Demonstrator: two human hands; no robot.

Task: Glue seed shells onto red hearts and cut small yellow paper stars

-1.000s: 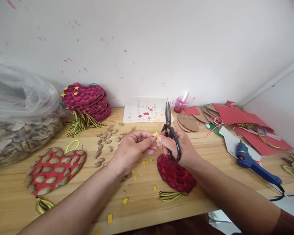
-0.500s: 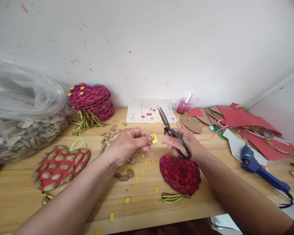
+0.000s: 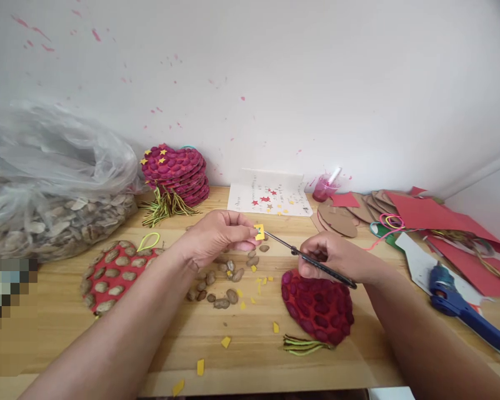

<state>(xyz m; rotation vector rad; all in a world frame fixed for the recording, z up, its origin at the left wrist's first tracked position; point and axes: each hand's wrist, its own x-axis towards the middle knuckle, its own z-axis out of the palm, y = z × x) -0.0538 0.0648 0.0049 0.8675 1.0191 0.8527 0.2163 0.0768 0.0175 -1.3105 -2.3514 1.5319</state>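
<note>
Between thumb and fingers my left hand (image 3: 223,236) pinches a small yellow piece (image 3: 259,231) with a dark mark on it. My right hand (image 3: 331,258) grips a pair of black-handled scissors (image 3: 294,250), whose tip points left and reaches the edge of the yellow piece. Below the right hand lies a dark red heart (image 3: 319,308) covered in painted shells, with a yarn tassel. Yellow scraps (image 3: 226,342) and loose peanut shells (image 3: 222,303) are scattered on the table under my hands.
Left stand a clear bag of shells (image 3: 58,222), a red heart with plain shells (image 3: 116,272) and a stack of purple hearts (image 3: 177,172). A paper with stars (image 3: 270,194) lies behind. Right are a paint cup (image 3: 325,189), red sheets (image 3: 445,216) and a blue glue gun (image 3: 462,305).
The scissors have swung from pointing up to pointing left, and their tip now meets the yellow piece. The view has turned slightly left.
</note>
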